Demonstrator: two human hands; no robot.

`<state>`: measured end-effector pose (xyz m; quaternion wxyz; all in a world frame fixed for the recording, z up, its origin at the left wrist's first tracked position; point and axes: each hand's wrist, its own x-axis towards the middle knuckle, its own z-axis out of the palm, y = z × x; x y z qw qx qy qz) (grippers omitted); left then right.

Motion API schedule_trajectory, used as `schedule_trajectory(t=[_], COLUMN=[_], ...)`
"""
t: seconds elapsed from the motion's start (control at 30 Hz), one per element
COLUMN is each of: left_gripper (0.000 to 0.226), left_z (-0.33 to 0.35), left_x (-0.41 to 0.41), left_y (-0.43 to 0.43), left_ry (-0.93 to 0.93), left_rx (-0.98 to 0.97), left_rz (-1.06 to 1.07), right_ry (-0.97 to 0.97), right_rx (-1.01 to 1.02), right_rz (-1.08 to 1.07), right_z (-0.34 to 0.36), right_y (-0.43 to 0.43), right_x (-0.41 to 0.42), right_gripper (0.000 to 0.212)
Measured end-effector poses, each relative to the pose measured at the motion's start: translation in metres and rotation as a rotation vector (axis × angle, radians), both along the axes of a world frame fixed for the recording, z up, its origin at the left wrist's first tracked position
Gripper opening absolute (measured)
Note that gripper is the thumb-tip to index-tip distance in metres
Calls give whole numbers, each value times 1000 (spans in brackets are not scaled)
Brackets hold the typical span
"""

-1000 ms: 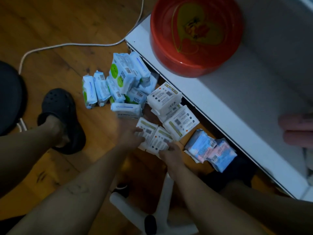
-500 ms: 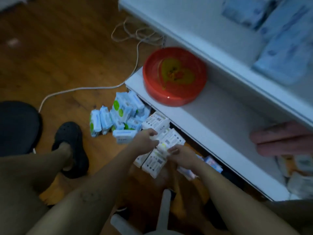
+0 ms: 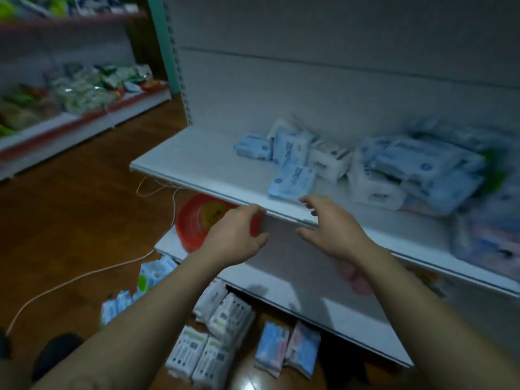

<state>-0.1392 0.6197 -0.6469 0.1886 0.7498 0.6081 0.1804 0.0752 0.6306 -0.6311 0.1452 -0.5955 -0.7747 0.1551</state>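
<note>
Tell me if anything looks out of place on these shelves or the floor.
Yes. Loose packs lie scattered on the wooden floor by the bottom shelf. On the upper shelf, a heap of packs sits unevenly, and one blue pack lies askew at the front edge.

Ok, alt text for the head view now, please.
Both hands, the left hand and right hand, are raised empty, fingers loosely curled, before the front edge of a white shelf holding blue and white packs. A red basin sits on the shelf below; more packs lie on the floor.
</note>
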Motion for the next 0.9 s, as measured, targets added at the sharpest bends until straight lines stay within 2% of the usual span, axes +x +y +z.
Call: schedule_trajectory(t=[0.23,0.53,0.63,0.77,0.9], left_gripper=[63,73,66,47,48], left_z=[26,20,5,-8,-8], left_x=[61,120,130,125,109], left_y=[28,88,102,112,115], left_ry=[85,206,209,223,301], left_rx=[93,32,-32,18,15], left_rz=[11,199,263,284,273], right_ry=[67,98,115,187,264], right_rx=[19,1,26,35,83], right_rz=[-217,-192,-157,-151,-151], right_z=[6,-2,-2,1,3], right_y=[2,9,12,35,65], right_x=[75,89,85,82,66], right_gripper=[63,57,52,53,49])
